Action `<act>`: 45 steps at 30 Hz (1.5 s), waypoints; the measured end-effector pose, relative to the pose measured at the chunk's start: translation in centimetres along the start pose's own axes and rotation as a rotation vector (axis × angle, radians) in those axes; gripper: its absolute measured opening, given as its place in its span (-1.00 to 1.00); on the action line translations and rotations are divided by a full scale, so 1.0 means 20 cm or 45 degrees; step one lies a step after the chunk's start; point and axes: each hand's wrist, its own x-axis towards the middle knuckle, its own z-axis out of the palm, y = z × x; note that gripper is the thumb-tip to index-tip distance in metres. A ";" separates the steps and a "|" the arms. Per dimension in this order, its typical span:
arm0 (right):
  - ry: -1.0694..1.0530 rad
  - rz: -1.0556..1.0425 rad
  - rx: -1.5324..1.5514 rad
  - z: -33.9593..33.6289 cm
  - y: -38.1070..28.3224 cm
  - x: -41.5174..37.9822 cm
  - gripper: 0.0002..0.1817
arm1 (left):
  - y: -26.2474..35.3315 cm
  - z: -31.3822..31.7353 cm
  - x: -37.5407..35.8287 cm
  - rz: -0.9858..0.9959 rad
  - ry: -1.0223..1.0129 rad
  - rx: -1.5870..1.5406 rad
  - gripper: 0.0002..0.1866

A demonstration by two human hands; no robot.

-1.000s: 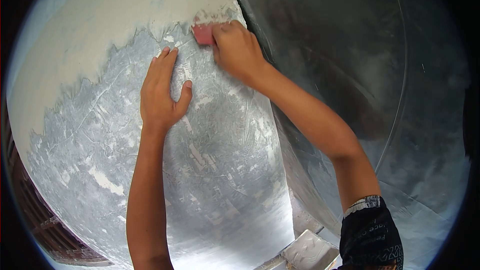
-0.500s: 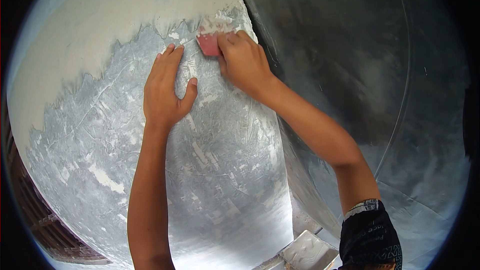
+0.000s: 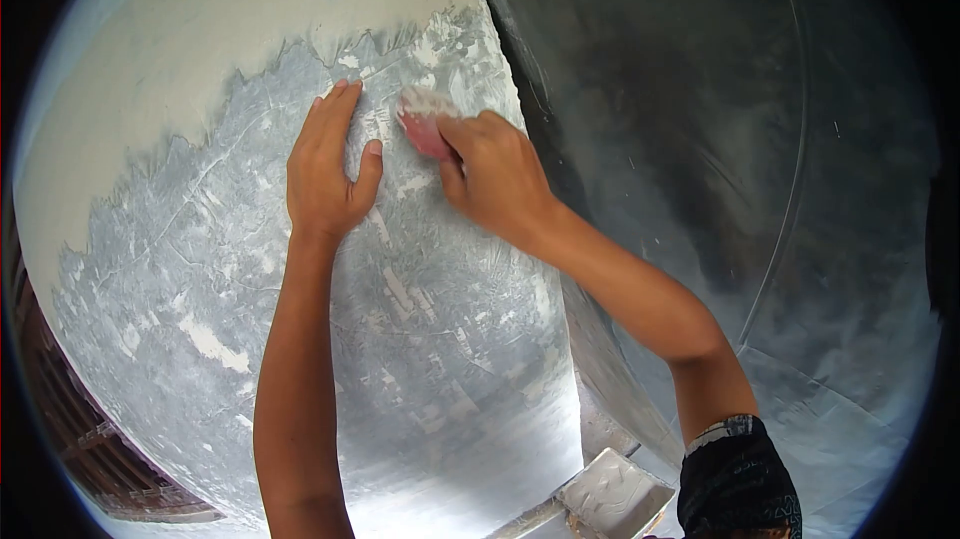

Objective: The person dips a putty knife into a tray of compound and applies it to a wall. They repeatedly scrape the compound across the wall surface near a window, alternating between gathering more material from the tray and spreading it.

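Observation:
My left hand [image 3: 328, 164] lies flat on a large curved grey surface [image 3: 300, 339] marked with white smears, its fingers stretched out and the thumb apart. To its right, my right hand [image 3: 497, 177] grips a pink scraper [image 3: 428, 135] with whitish paste along its far edge. The scraper is over the grey surface, slightly blurred, and whether its edge touches cannot be told. A smooth cream coating [image 3: 250, 9] covers the upper part of the surface and ends in a ragged border above both hands.
A dark, smooth panel [image 3: 700, 139] stands on the right beyond a narrow gap. At the bottom right is a tray [image 3: 612, 495] with pale paste. Dark brown slatted material [image 3: 100, 449] shows at the lower left.
My right hand and the scraper have moved down, away from the cream border. The scraper is tilted differently. My left hand has shifted slightly up and left.

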 end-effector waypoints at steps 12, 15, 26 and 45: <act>-0.264 1.140 1.227 -0.38 -0.14 -0.56 -0.79 | 0.07 0.05 -0.11 -0.185 0.083 -0.154 -0.50; -0.264 1.285 1.255 -0.49 -0.11 -0.64 -0.75 | 0.22 0.10 -0.21 -0.290 0.106 -0.267 -0.49; -0.406 1.750 1.352 -0.63 0.06 -1.24 -0.75 | 1.10 0.27 -0.96 -0.784 0.017 -0.390 -0.40; -1.007 2.587 1.071 -0.73 -0.32 -2.95 -0.75 | 2.42 0.18 -2.27 -1.884 -0.542 -0.550 -0.32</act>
